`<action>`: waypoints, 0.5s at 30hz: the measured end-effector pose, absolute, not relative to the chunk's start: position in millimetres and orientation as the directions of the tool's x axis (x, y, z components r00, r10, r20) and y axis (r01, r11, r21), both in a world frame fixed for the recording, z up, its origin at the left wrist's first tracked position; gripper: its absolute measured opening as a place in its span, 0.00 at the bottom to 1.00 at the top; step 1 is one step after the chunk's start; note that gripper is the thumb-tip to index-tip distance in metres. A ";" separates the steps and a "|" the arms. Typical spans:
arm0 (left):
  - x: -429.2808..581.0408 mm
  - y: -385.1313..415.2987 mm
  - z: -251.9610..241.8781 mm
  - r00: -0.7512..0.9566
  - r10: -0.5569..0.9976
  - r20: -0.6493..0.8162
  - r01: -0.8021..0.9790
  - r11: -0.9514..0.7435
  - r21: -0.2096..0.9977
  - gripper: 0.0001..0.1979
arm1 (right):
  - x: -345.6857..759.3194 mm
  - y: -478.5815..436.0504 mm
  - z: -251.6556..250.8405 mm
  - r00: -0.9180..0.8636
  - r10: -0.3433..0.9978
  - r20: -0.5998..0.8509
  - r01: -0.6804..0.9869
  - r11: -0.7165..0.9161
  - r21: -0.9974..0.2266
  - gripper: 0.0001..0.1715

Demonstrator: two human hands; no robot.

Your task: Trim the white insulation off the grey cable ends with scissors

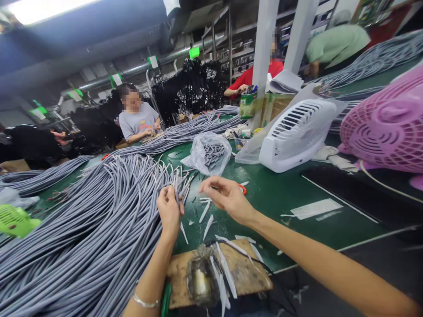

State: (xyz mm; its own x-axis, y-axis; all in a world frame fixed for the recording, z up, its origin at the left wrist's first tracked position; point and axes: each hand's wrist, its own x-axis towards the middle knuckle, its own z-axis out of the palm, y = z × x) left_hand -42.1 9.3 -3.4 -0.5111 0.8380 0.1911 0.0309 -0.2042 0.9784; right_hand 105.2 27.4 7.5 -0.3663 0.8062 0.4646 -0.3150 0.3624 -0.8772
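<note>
My left hand (170, 209) is closed in a pinch around the end of a grey cable (179, 187), at the right edge of a large bundle of grey cables (109, 220). To its right, my right hand (228, 198) is held over the green table, apart from the left. Its fingers curve in and meet near the tips; anything between them is too small to make out. Just beyond the hands sits a clear plastic bag (223, 163) with short grey tube pieces (213, 154). White strips (208, 225) lie scattered on the table below the hands.
A small metal device (201, 279) stands on a wooden board (246, 273) at the near edge. A white fan (294, 134) and a pink fan (385, 125) stand right. An orange-handled tool (243, 189) lies behind my right hand. Several people work beyond.
</note>
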 end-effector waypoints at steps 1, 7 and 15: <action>-41.6 8.8 -3.8 -0.492 0.846 0.207 0.026 -0.224 0.974 0.15 | 101.9 29.6 6.5 -0.283 0.856 0.434 -0.266 0.364 -0.892 0.22; -38.2 8.1 -11.1 -0.415 0.852 0.318 -0.032 -0.363 0.931 0.13 | 76.3 40.5 6.0 -0.331 0.830 0.448 0.034 0.485 -0.874 0.17; -37.6 3.2 3.8 -0.211 0.962 0.171 -0.554 -0.262 0.790 0.13 | 79.7 43.8 4.0 -0.350 0.756 0.553 0.034 0.601 -0.799 0.11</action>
